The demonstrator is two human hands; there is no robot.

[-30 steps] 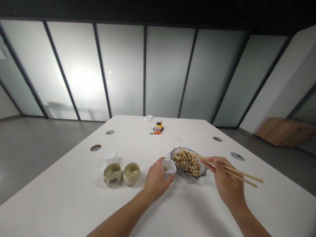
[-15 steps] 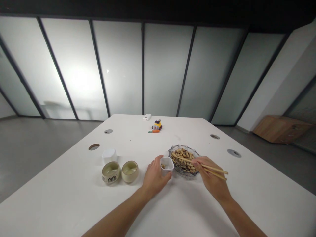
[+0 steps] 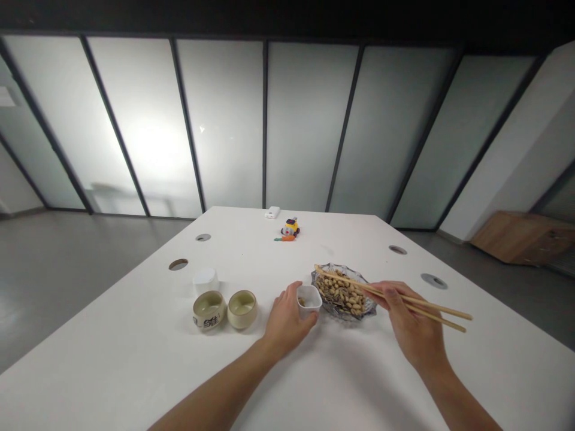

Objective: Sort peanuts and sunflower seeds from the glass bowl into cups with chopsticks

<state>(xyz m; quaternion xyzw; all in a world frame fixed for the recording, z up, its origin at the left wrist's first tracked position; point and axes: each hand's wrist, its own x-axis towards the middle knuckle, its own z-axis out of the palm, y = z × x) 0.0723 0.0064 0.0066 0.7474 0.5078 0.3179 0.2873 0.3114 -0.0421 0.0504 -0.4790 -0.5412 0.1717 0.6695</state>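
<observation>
My left hand [image 3: 287,323] is closed around a small white square cup [image 3: 316,304], with its thumb and fingers on opposite sides. A few small brownish bits lie inside the cup. To the right of it stands a clear glass bowl [image 3: 371,310] with a scalloped rim, holding peanuts [image 3: 353,296] and dark striped seeds. In my right hand [image 3: 415,326] is a pair of wooden chopsticks [image 3: 442,309]. They slant across the bowl, their tips by its far left rim. Whether anything is pinched between the tips is too small to make out.
Left of my left hand are two pale green ceramic cups [image 3: 242,320] [image 3: 209,320] and a white container [image 3: 205,280]. Farther back lie a toy carrot [image 3: 285,239], a yellow toy vehicle [image 3: 291,227] and a white device [image 3: 272,212]. Round holes [image 3: 178,264] are set in the white table [image 3: 260,257].
My right hand has drawn back to the right, and the chopstick tips have moved from among the peanuts to the bowl's far left rim. My left hand still holds the white cup.
</observation>
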